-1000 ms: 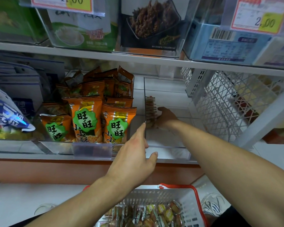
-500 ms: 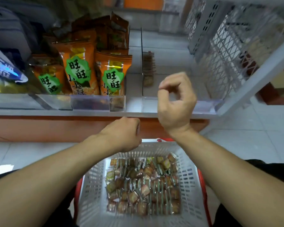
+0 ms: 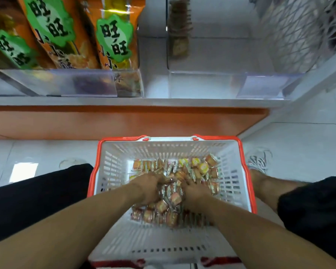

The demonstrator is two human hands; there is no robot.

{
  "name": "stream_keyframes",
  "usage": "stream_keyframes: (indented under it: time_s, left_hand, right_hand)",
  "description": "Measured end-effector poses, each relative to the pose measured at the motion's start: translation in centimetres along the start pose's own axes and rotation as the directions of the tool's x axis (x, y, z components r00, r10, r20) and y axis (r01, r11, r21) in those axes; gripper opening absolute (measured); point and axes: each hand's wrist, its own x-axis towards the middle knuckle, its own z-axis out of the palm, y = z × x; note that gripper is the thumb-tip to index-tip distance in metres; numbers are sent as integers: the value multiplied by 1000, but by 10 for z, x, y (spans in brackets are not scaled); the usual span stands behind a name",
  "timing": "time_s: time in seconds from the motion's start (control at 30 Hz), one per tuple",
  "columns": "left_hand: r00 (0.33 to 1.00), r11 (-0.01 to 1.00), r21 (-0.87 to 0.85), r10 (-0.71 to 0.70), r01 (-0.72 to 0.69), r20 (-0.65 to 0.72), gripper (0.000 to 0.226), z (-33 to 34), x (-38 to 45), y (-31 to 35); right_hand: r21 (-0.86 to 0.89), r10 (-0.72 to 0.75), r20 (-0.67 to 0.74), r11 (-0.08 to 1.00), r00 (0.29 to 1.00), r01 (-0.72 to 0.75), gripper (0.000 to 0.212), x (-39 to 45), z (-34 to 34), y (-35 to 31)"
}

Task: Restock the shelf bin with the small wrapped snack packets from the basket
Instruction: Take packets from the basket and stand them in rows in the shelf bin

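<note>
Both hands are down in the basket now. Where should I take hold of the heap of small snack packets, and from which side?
Scoop the snack packets from above, left hand and right hand closing inward on the middle of the loose heap; the basket walls block any approach from the side.
</note>
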Motion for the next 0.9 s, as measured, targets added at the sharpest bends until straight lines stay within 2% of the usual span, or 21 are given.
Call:
stream_keyframes:
  time_s: [0.07,0.17,0.23,0.4,0.5,0.6,0.67,0.73,0.8,0.83,0.9]
  left_hand:
    - [1000,999,-49,11,-11,-6,60,10,15,5]
    - [1000,996,-94,4,-3,8,62,30,37,16]
    - [999,1000,-21,-18,19,43,71,43,48,20]
    - [990,983,180,16,-42,143,85,62,67,18]
    - [984,965,260,-5,-43,180,93,64,78,19]
    - [979,977,211,-27,-17,202,91,61,85,26]
    - [988,978,207,-44,12,150,76,60,85,32]
    - [999,972,233,-42,34,29,49,64,82,36]
    - [995,975,214,-42,60,-89,35,69,73,39]
    - [990,984,163,-50,72,-132,36,71,69,39]
    - [974,991,-88,-120,105,-191,41,70,62,38]
  right_hand:
    - [-7,-10,28,1000,1000,10,72,7,2,-3]
    - [66,-54,-49,996,997,58,72,13,11,1]
    - [97,-99,-109,989,989,110,74,16,16,4]
    - [237,-163,-130,953,978,190,82,21,21,11]
    - [222,-184,-235,946,954,238,68,15,23,14]
    - [132,-165,-252,970,954,203,60,9,22,10]
    - [55,-170,-244,981,955,188,52,7,21,6]
    - [20,-208,-274,975,939,222,45,3,17,3]
    - [40,-218,-298,970,929,241,49,0,13,4]
    - [84,-200,-304,968,932,235,48,-1,11,3]
    - [193,-163,-344,951,925,240,52,-1,6,1]
